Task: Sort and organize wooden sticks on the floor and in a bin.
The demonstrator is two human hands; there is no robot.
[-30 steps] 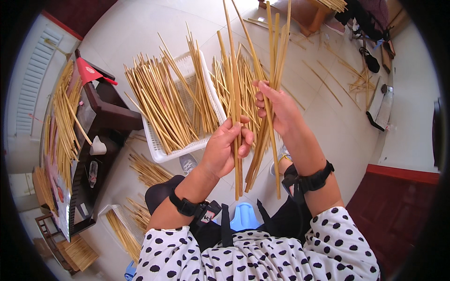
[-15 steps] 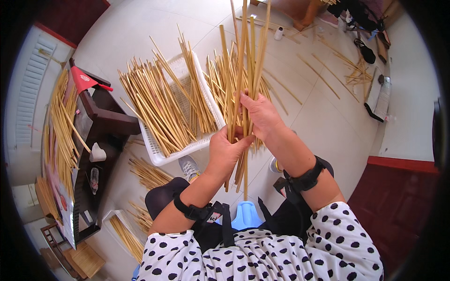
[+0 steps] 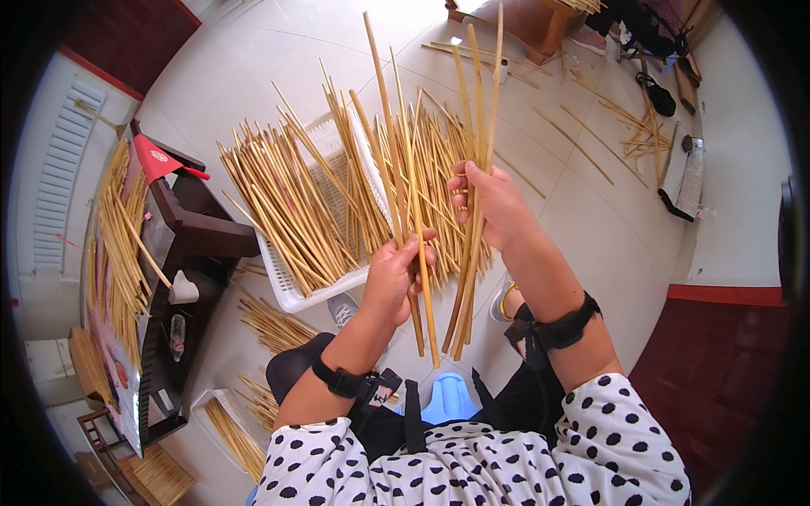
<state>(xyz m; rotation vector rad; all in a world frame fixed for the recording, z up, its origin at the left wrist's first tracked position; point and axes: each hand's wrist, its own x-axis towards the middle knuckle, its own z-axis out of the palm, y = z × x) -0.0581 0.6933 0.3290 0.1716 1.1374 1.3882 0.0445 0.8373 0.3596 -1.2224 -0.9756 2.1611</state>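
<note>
The long pale-yellow bamboo sticks [image 3: 405, 181] stand nearly upright between the two hands, above the person's lap. The left hand [image 3: 396, 274] is clenched around a few of them low down, their ends poking out beneath the fist. The right hand [image 3: 489, 202] grasps a second small bunch of thin bamboo splints [image 3: 477, 126] just beside the first, fingers curled round the shafts, the tops fanning apart overhead.

To my eye, sorting like this goes best with a firm grip near the lower third, so the tips can be compared without the bunch sliding, and with the two bunches kept apart so that they do not tangle.

Behind the hands lies a white perforated plastic tray [image 3: 291, 295], heaped with a dense pile of the same sticks, many overhanging its rim onto the pale tiled floor [image 3: 591, 228]. A second white tray [image 3: 211, 401] near the left elbow holds a shorter bundle. On the left, a dark wooden side table [image 3: 198, 232] carries another long sheaf.
</note>
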